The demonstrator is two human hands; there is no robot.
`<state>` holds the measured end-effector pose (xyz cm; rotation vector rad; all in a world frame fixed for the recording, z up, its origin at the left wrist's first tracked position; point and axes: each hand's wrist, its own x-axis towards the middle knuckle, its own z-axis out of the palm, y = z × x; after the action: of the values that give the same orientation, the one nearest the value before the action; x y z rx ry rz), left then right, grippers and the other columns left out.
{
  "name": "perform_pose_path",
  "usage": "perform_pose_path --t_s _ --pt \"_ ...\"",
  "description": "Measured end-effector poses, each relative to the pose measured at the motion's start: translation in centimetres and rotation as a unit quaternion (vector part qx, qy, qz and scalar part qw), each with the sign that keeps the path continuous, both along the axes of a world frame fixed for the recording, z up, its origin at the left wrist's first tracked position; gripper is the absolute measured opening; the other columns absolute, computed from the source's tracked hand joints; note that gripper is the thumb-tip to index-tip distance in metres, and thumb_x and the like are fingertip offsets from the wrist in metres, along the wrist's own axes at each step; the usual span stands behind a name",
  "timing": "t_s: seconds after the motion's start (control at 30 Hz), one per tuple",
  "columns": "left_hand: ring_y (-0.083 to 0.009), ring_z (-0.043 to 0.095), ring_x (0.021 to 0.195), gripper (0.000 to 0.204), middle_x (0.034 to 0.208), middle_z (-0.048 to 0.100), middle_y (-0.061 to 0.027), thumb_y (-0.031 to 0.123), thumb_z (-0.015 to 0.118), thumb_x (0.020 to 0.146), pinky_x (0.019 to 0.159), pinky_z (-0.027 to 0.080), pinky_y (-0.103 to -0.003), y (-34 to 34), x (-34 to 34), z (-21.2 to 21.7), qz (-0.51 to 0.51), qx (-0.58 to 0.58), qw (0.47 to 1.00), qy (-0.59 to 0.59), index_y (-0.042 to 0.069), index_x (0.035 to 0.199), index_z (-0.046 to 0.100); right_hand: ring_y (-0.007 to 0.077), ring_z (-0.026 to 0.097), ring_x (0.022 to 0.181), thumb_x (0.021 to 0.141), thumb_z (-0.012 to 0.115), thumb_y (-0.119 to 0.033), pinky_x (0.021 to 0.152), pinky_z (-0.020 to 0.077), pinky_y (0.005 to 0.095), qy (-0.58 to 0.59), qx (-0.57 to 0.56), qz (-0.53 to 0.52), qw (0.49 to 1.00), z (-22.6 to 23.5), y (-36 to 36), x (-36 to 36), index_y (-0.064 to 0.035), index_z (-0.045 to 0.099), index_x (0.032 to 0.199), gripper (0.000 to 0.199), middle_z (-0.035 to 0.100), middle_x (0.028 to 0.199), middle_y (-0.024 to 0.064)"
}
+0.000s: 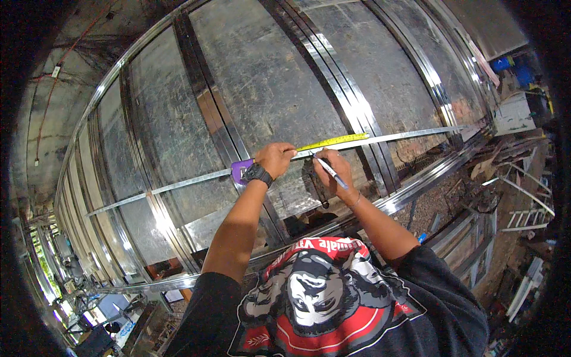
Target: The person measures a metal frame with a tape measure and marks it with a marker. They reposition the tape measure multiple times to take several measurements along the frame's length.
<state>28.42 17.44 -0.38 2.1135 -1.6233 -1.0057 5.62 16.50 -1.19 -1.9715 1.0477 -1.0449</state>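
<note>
A long, narrow metal strip (410, 135) lies crosswise over the bars of a large metal frame (351, 102). Along its far edge runs the yellow blade (333, 142) of a tape measure, whose purple case (239, 171) sits by my left wrist. My left hand (275, 159) pinches the blade against the strip with its fingertips. In my right hand (338, 168) is a white and blue pen (340, 182), its tip at the strip just right of my left fingers. A dark watch is on my left wrist.
Dull sheet metal (250, 59) spans the spaces between the frame's bars. The frame's near rail (404, 202) passes in front of me. On the right are a white ladder-like rack (526, 220), blue containers (523, 74) and scrap. A cluttered work area lies at the lower left.
</note>
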Motion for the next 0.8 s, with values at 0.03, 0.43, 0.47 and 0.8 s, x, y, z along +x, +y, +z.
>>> perform_pose_path --t_s 0.03,0.43,0.47,0.8 --pt "-0.0325 0.076 0.095 0.030 0.104 0.079 -0.0127 0.038 0.075 0.093 0.085 0.058 -0.042 0.00 -0.03 0.03 0.002 -0.001 1.000 0.002 0.014 0.109 0.082 0.0399 0.068 0.086 0.091 0.075 -0.009 0.076 0.0553 0.0466 0.008 0.000 -0.002 1.000 0.02 -0.01 0.05 -0.0042 0.064 0.103 0.017 0.067 0.093 0.0189" --pt "-0.0312 0.076 0.089 0.028 0.097 0.080 -0.0123 0.036 0.075 0.093 0.081 0.057 -0.042 -0.08 -0.07 0.19 0.001 0.004 1.000 0.012 0.014 0.109 0.083 0.0422 0.066 0.084 0.092 0.073 -0.011 0.073 0.0536 0.0493 0.040 -0.020 0.014 0.999 0.06 -0.20 0.13 -0.0036 0.061 0.105 0.019 0.065 0.090 0.0204" --pt "-0.0312 0.076 0.089 0.028 0.097 0.080 -0.0126 0.036 0.075 0.093 0.081 0.057 -0.042 -0.05 -0.10 0.15 0.001 0.001 1.000 0.010 0.014 0.108 0.083 0.0423 0.066 0.084 0.092 0.073 -0.011 0.073 0.0536 0.0494 0.039 -0.022 0.014 0.999 0.06 -0.20 0.13 -0.0034 0.061 0.105 0.019 0.064 0.090 0.0206" --pt "-0.0326 0.076 0.092 0.029 0.100 0.079 -0.0134 0.037 0.075 0.093 0.083 0.057 -0.042 0.15 0.09 -0.70 0.002 -0.016 1.000 0.004 0.015 0.109 0.083 0.0424 0.066 0.083 0.092 0.074 -0.013 0.073 0.0525 0.0500 0.072 -0.002 0.013 0.997 -0.04 -0.13 0.21 -0.0036 0.060 0.107 0.022 0.065 0.089 0.0210"
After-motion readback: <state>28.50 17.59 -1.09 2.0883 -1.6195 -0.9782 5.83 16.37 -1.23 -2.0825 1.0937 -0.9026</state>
